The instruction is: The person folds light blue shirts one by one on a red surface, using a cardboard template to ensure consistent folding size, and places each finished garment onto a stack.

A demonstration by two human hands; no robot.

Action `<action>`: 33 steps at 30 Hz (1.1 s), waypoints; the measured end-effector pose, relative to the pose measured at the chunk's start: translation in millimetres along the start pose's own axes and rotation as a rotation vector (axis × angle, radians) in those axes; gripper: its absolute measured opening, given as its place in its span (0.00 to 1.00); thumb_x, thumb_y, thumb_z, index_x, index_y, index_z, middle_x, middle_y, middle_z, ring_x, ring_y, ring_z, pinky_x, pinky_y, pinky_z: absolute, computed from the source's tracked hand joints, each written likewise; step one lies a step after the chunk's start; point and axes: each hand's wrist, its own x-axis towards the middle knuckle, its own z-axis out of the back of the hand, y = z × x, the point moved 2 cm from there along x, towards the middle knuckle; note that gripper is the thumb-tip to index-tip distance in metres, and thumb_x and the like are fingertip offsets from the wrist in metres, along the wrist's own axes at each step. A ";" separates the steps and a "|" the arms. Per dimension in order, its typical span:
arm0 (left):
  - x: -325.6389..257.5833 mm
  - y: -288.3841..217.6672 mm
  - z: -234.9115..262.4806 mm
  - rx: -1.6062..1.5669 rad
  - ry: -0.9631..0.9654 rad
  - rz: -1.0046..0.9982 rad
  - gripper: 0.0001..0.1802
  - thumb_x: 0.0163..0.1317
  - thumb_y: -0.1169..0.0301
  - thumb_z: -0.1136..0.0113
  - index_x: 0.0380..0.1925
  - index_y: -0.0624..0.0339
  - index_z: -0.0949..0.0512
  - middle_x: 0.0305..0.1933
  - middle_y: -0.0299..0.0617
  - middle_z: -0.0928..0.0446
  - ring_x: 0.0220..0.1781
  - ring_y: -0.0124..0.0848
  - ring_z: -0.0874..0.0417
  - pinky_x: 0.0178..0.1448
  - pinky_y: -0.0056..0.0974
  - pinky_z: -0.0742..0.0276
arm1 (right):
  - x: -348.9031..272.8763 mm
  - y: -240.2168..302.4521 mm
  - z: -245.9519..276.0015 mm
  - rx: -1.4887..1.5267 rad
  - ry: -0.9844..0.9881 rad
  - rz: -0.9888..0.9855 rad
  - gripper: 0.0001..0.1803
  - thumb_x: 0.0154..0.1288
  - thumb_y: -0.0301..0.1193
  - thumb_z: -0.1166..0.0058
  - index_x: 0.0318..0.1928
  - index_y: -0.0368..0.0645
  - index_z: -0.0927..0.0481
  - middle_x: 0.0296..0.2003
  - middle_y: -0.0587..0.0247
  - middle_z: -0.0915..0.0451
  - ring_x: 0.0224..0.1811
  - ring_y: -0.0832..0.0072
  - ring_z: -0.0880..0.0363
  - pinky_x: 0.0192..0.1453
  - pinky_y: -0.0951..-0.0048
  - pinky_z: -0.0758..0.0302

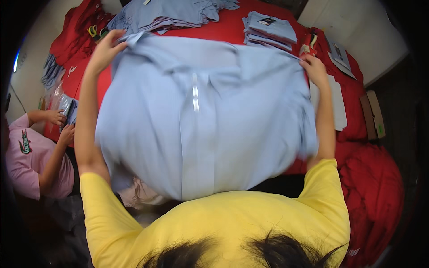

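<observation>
Shirt (152,116), light blue, is spread wide between my two hands, held in front of my chest and over the near part of the red table cover (214,35). Its neck end is away from me, its front strip runs down the middle with small shiny white marks on it, and its lower part bulges toward my yellow top (232,219). Much of the cloth is blurred.

My left hand (109,49) pinches the far left corner between thumb and fingers. My right hand (314,69) grips the far right corner the same way. Both my arms reach out, one along each side of the cloth.

Just beyond my left hand lie scissors (93,31) with yellow handles. Past the shirt are a loose pile of blue clothes (174,14) and, to its right, a neat stack of folded shirts (270,30). White sheets (338,105) show beside my right forearm, with a cardboard box (374,114) farther right and a red cloth heap (371,192) nearer me. On my left, a co-worker (47,167) in pink handles a clear plastic bag (56,99) with something blue.
</observation>
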 end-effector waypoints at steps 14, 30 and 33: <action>-255.2 53.1 -175.3 0.470 0.101 0.417 0.32 0.62 0.47 0.45 0.63 0.49 0.32 0.72 0.41 0.41 0.73 0.40 0.43 0.69 0.61 0.45 | -238.4 42.5 -193.6 -0.424 -0.007 -0.278 0.35 0.70 0.50 0.57 0.71 0.47 0.42 0.72 0.57 0.46 0.76 0.62 0.53 0.75 0.44 0.63; -142.0 138.9 -136.2 0.033 -0.208 0.611 0.24 0.56 0.73 0.45 0.55 0.53 0.23 0.59 0.58 0.29 0.58 0.51 0.25 0.62 0.46 0.29 | -89.9 47.4 -217.5 -0.308 0.128 -0.010 0.23 0.69 0.37 0.54 0.61 0.42 0.30 0.67 0.57 0.35 0.71 0.60 0.44 0.72 0.42 0.50; -115.9 172.3 -56.3 0.396 -0.733 0.584 0.28 0.57 0.77 0.53 0.61 0.58 0.29 0.66 0.55 0.35 0.65 0.50 0.30 0.64 0.46 0.31 | -77.5 10.2 -211.4 -0.332 0.058 -0.330 0.29 0.70 0.44 0.56 0.67 0.46 0.36 0.70 0.60 0.41 0.74 0.63 0.49 0.72 0.36 0.56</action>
